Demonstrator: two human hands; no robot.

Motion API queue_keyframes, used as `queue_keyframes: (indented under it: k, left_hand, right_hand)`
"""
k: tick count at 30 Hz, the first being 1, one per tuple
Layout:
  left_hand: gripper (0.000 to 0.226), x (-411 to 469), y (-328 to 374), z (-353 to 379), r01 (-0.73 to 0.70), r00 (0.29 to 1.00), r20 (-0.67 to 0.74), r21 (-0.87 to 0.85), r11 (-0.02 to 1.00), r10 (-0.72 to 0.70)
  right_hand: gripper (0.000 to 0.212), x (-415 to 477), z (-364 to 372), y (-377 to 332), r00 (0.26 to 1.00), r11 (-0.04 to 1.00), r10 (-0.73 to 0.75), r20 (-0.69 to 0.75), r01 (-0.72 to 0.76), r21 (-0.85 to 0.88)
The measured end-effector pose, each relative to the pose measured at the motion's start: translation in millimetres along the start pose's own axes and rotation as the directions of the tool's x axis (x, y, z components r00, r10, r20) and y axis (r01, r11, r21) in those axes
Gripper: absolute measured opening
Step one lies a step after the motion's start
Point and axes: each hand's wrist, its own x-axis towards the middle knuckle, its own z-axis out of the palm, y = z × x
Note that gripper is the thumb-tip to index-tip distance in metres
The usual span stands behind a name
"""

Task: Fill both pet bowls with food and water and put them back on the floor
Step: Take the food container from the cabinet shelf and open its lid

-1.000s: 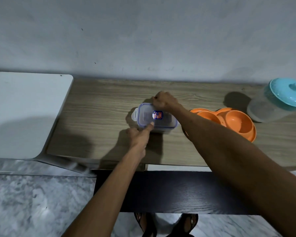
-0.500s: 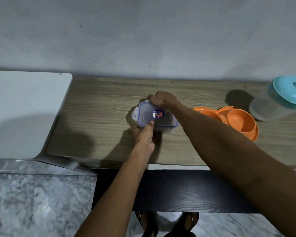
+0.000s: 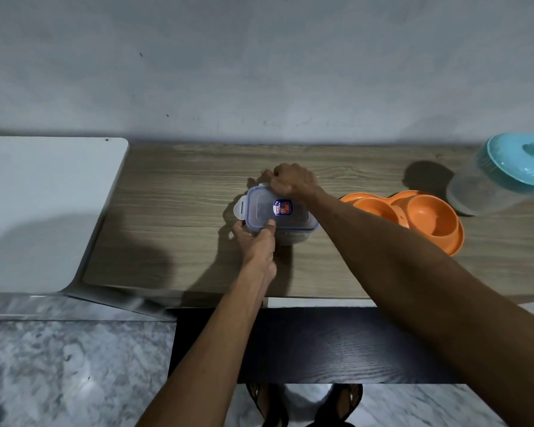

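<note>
A small clear food container (image 3: 269, 211) with a blue-rimmed snap lid and a sticker sits mid-table. My left hand (image 3: 256, 241) grips its near side, thumb on the lid's front edge. My right hand (image 3: 292, 181) is curled over the lid's far edge. The lid's left flap sticks out flat. To the right lies an orange double pet bowl (image 3: 426, 217), both cups bare. A clear jug with a turquoise lid (image 3: 503, 177) stands at the far right; its contents are hard to see.
The wooden table (image 3: 173, 217) runs along a grey wall. A white surface (image 3: 40, 208) adjoins it on the left. Below the table's front edge are a dark panel (image 3: 336, 343), the marble floor (image 3: 59, 371) and my sandalled feet.
My left hand has slid up from the table onto the container's near side. The right hand stays on the far edge of the lid. The view has shifted slightly.
</note>
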Motion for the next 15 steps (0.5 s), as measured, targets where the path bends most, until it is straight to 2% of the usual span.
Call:
queue_keyframes:
  k: [3,5,8,11,13,15]
  left_hand:
    - [0.054,-2.5,4.2,-4.3,0.06,0.996,0.059,0.026,0.998,-0.061]
    - [0.041,-5.2,5.0,-10.4,0.054,0.995,0.081,0.09,0.994,-0.061]
    - [0.039,-7.5,7.4,-20.5,0.009,0.992,0.119,0.188,0.982,-0.032]
    - [0.029,-12.1,12.6,-28.5,0.011,0.988,0.145,0.218,0.976,-0.044]
    - [0.036,-14.7,14.5,-31.5,0.039,0.985,0.154,0.249,0.968,-0.079]
    - [0.054,-16.6,15.9,-32.9,0.061,0.98,0.164,0.276,0.959,-0.109]
  right_hand:
    - [0.045,-15.5,-11.2,9.8,0.99,0.994,-0.006,-0.138,0.021,0.11]
    - [0.048,-28.0,-17.6,26.2,0.977,0.97,0.087,-0.193,-0.039,0.239]
    - [0.058,-45.5,-17.3,54.9,0.967,0.906,0.25,-0.056,-0.213,0.366]
    - [0.043,-65.6,-18.0,66.5,0.956,0.828,0.281,0.087,-0.287,0.482]
    - [0.029,-73.8,-22.4,65.2,0.954,0.797,0.285,0.093,-0.29,0.53]
    - [0.021,-77.6,-28.4,61.5,0.958,0.806,0.287,0.032,-0.259,0.532]
